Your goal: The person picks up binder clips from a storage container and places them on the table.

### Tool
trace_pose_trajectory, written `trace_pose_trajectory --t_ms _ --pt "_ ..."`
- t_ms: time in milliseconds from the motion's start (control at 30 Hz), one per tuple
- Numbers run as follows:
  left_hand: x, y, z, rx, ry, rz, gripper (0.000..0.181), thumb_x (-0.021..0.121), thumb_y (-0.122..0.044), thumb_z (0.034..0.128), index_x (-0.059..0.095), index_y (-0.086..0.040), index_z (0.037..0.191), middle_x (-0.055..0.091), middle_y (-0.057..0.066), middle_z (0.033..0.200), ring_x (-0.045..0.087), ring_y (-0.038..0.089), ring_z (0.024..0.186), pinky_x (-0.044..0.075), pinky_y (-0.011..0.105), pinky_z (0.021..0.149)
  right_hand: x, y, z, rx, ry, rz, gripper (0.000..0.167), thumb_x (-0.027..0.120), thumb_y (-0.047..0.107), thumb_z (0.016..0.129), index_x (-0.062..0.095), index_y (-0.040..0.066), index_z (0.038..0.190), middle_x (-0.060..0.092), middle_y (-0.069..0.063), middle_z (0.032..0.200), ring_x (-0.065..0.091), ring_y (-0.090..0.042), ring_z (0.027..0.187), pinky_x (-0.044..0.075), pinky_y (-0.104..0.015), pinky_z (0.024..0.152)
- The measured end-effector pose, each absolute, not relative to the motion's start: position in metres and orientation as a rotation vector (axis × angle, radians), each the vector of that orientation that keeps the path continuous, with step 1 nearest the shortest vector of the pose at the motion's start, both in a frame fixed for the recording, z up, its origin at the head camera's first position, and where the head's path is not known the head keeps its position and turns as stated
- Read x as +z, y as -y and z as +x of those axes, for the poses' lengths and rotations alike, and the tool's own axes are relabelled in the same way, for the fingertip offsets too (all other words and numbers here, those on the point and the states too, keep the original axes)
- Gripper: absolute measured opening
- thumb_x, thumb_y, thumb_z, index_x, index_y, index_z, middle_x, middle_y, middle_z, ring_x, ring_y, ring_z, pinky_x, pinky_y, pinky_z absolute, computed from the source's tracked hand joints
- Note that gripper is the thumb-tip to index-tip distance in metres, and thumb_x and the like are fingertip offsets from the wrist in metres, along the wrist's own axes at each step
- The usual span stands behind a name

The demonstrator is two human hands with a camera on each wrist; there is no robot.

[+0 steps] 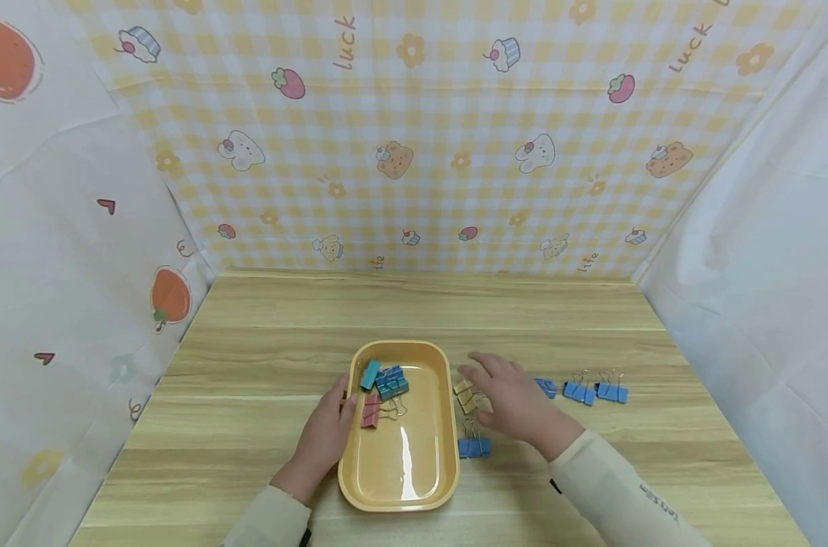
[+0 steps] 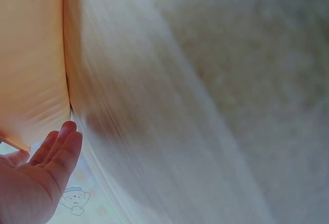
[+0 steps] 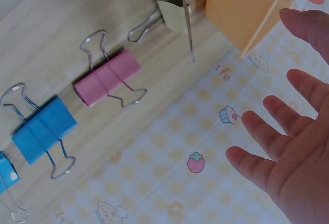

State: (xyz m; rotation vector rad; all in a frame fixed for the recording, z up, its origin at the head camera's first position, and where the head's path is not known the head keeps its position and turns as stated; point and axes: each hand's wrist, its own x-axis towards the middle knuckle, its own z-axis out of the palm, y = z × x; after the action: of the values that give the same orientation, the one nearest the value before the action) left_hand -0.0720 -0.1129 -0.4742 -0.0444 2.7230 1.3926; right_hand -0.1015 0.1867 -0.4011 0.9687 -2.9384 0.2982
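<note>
While left hand (image 1: 321, 433) gripped yellow plastic tray (image 1: 374, 467) at left rim, thumb over edge, right hand (image 1: 516, 399) held nothing, fingers (image 3: 262, 134) spread near yellow binder clip (image 1: 466, 396). Clip lay on bench (image 1: 263, 319), just beside tray's right wall. Judged light, stiff-sprung, hard to damage; painted body likely smooth. Best hold: body's flat sides, clear of wire handles (image 3: 189, 34).

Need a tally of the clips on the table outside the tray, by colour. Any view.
Blue clips: 4
Yellow clip: 1
Pink clip: 1 (shows only in the right wrist view)
Total: 6 visible
</note>
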Motion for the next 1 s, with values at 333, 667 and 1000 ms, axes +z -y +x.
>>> trace_pose_trajectory --t_ms 333,667,1000 --pt "-0.475 0.113 -0.071 1.402 -2.726 -0.031 0.053 0.041 -0.020 0.1048 0.026 0.002 0.150 0.042 0.026 0.143 0.045 0.038 0.128 0.039 0.055 0.103 -0.391 -0.183 -0.106 0.242 2.915 0.971 0.069 0.082 0.021 0.075 0.053 0.012 0.137 0.045 -0.015 0.143 0.043 -0.034 0.131 0.041 -0.056 0.101" --pt "-0.475 0.113 -0.072 1.378 -2.736 -0.039 0.053 0.042 -0.021 0.1048 0.027 0.001 0.151 0.045 0.025 0.140 0.050 0.036 0.123 0.044 0.053 0.099 -0.393 -0.170 -0.112 0.256 2.903 1.006 0.071 0.083 0.019 0.073 0.053 0.013 0.137 0.045 -0.014 0.143 0.043 -0.034 0.130 0.042 -0.058 0.100" --pt "-0.474 0.113 -0.072 1.381 -2.728 -0.045 0.052 0.041 -0.020 0.1048 0.026 -0.001 0.151 0.044 0.025 0.142 0.047 0.038 0.127 0.042 0.054 0.101 -0.393 -0.152 -0.113 0.265 2.908 1.080 0.067 0.080 0.021 0.078 0.051 0.016 0.139 0.045 -0.013 0.144 0.042 -0.031 0.132 0.039 -0.054 0.104"
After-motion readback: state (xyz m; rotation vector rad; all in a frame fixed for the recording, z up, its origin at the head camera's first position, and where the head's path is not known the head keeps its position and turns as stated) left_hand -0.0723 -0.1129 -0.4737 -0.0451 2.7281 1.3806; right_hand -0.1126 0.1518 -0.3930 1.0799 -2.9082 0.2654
